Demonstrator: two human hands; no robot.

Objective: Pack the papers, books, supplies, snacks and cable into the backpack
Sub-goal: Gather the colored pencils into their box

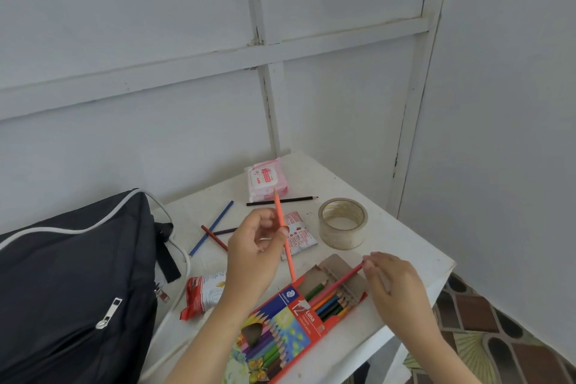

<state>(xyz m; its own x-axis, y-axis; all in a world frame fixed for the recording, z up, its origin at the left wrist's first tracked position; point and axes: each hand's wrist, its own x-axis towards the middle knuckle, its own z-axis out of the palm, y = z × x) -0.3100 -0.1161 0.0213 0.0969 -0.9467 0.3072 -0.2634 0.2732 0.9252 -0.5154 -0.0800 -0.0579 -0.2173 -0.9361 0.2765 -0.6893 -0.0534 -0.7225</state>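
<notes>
A dark backpack (71,284) lies on the left of the white table (405,246). An open box of coloured pencils (290,318) rests at the table's front edge. My left hand (255,249) grips an orange pencil (282,221), held upright above the box. My right hand (392,274) pinches the end of a red pencil (339,282) whose tip lies in the box's open mouth. Loose on the table are a blue pencil (215,224), a red pencil (215,237) and a black pencil (280,200).
A roll of clear tape (343,223) stands at the right. A pink tissue pack (266,179) lies at the back, a small pink sachet (299,237) mid-table and a red snack packet (202,293) by the backpack. Walls close the corner; patterned floor (505,337) shows bottom right.
</notes>
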